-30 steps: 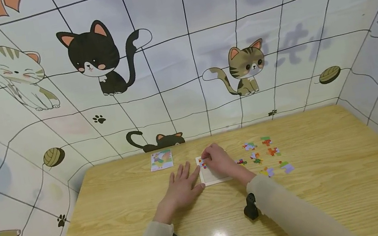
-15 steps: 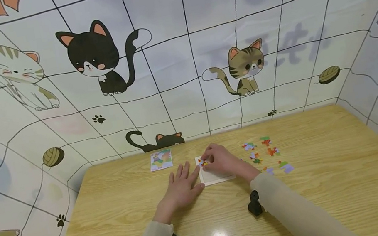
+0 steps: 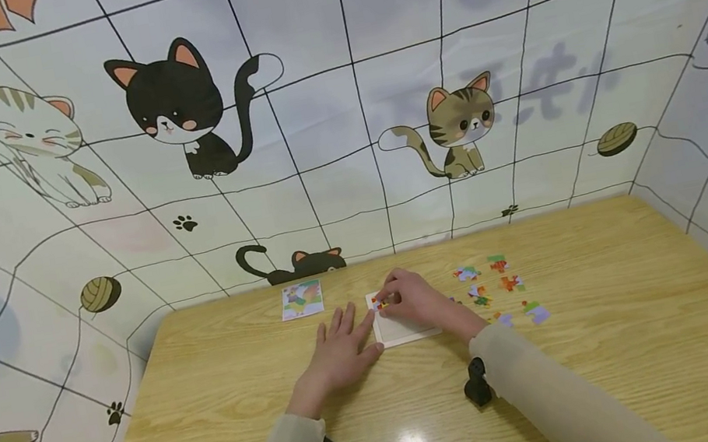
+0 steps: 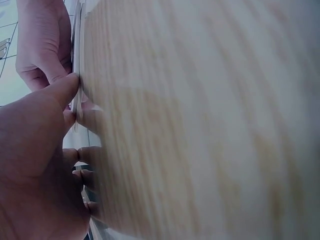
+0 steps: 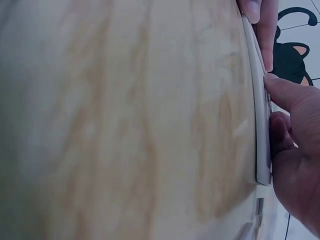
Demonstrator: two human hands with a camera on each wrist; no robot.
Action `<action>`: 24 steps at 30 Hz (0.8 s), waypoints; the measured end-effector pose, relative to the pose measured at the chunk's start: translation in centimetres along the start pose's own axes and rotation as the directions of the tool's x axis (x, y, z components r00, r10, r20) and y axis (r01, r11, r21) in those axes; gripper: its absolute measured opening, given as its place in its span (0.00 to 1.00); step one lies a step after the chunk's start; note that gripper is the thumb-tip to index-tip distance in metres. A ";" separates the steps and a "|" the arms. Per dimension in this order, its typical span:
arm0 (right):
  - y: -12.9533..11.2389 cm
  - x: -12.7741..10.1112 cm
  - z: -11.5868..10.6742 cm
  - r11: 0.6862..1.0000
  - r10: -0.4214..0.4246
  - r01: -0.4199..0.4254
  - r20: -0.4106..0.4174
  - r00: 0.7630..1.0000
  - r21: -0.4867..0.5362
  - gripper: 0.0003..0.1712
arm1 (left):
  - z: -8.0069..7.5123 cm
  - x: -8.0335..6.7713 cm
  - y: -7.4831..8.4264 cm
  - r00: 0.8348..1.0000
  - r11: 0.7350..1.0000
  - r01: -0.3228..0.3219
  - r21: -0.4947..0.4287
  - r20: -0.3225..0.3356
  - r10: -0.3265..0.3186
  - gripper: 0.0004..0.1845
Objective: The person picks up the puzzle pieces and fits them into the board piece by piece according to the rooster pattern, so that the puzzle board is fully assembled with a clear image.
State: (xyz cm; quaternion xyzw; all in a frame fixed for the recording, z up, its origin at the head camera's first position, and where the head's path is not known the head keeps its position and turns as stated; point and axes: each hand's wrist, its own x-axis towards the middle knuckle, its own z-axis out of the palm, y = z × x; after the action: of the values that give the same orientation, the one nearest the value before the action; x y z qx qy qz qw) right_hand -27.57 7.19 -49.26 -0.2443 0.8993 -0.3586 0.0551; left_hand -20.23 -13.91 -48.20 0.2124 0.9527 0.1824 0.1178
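A white puzzle frame lies on the wooden table before me. My left hand rests flat beside it with fingers spread, thumb and index finger touching its left edge. Over the frame's upper left corner, my right hand pinches a small colourful jigsaw piece, partly hidden by the fingers. In the right wrist view, the thumb and curled fingers of the right hand are down at the frame. The left wrist view shows the left thumb touching the frame's edge.
Several loose jigsaw pieces lie right of the frame, some partly behind the right wrist. A square picture card lies at the back left. A cat-patterned cloth wall rises behind the table.
My right wrist has shifted slightly right. The jigsaw piece has turned and sits closer into the frame's upper left corner. My left hand has stayed in place.
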 end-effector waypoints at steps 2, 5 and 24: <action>-0.1 -0.1 -0.2 1.000 0.001 -0.001 0.012 1.000 0.005 0.12 | 0.0 0.0 0.0 1.000 1.000 0.001 0.005 -0.001 -0.001 0.34; -0.2 -0.1 -0.8 0.999 0.000 -0.002 0.047 0.999 0.043 0.15 | 0.0 0.0 0.1 1.000 1.000 0.002 0.004 -0.004 -0.002 0.34; 6.1 -4.2 -10.2 0.975 0.112 -0.115 0.023 0.993 0.189 0.24 | 0.0 -0.2 0.1 1.000 1.000 -0.004 -0.012 -0.016 0.004 0.34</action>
State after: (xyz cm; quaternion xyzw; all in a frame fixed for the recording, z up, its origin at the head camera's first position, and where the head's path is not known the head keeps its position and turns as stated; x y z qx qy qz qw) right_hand -29.13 19.37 -46.17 -0.1883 0.8731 -0.4376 0.1037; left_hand -20.03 -13.87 -48.15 0.2121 0.9521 0.1901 0.1113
